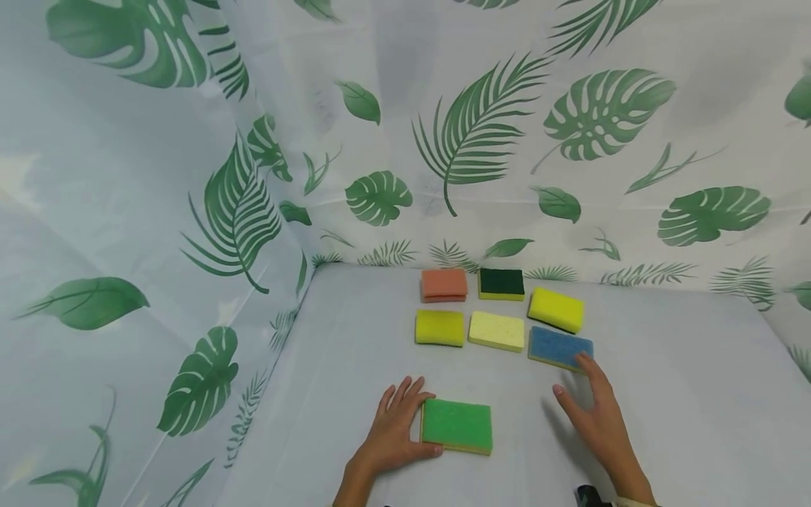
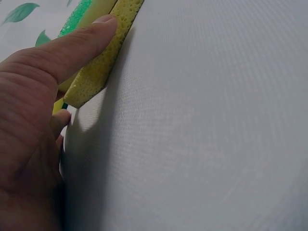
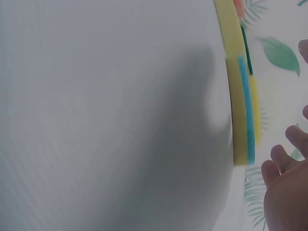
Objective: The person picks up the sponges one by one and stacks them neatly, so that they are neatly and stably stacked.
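Note:
My left hand [image 1: 394, 433] holds a green-topped sponge [image 1: 456, 424] lying green side up, with the thumb along its near edge and the index finger at its far left corner. In the left wrist view the thumb [image 2: 91, 41] lies against the sponge's yellow porous side [image 2: 98, 70]. Over on the right, my right hand [image 1: 598, 419] hovers with spread fingers. Its index fingertip overlaps the near right corner of a blue-topped sponge [image 1: 557, 345] in the head view. The right wrist view shows the fingers [image 3: 284, 159] apart from that sponge's yellow side [image 3: 237, 115].
Beyond the hands, a pale yellow sponge [image 1: 497, 331] lies between the blue one and an olive-yellow sponge [image 1: 440, 328]. Behind them sit an orange sponge [image 1: 444, 284], a dark green-topped sponge [image 1: 501, 284] and a bright yellow sponge [image 1: 556, 309]. Leaf-printed cloth [image 1: 443, 239] borders the white table [image 1: 342, 338].

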A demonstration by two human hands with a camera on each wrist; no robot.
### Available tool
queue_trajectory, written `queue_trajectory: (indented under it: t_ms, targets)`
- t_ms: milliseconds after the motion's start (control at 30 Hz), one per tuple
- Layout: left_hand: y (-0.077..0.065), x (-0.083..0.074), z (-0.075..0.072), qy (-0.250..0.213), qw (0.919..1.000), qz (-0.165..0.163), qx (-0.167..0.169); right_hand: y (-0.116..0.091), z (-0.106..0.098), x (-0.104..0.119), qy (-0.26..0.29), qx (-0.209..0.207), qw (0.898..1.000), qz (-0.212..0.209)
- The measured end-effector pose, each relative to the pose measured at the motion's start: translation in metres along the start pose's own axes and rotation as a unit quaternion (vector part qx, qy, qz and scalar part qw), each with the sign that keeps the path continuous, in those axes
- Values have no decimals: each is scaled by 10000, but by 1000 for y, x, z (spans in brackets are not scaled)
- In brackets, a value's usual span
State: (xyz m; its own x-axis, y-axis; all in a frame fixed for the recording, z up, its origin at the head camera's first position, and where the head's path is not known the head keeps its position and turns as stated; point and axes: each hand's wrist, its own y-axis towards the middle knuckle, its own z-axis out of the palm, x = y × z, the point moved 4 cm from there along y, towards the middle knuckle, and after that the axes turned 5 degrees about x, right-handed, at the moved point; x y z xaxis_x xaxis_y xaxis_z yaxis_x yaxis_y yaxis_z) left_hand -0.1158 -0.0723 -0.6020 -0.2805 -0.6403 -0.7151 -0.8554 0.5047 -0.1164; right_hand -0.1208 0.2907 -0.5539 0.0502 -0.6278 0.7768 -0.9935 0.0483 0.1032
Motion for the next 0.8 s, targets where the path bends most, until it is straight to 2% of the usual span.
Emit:
queue_trajectory:
  t_ms: [133, 333, 600, 800]
  targets:
    - [-1, 3, 2, -22, 9999, 96, -104, 5, -10, -11, -8, -28, 10000, -93]
    - [-1, 5, 4, 8, 9993, 274, -260, 13, -22, -27, -139, 36, 9998, 118]
    - [-1, 1, 0, -30, 10000, 73, -31, 25, -29, -35, 39, 256, 9994, 213]
    - [-2, -1, -1, -5, 9999, 100, -70, 30, -27, -42, 94, 473, 9975, 523]
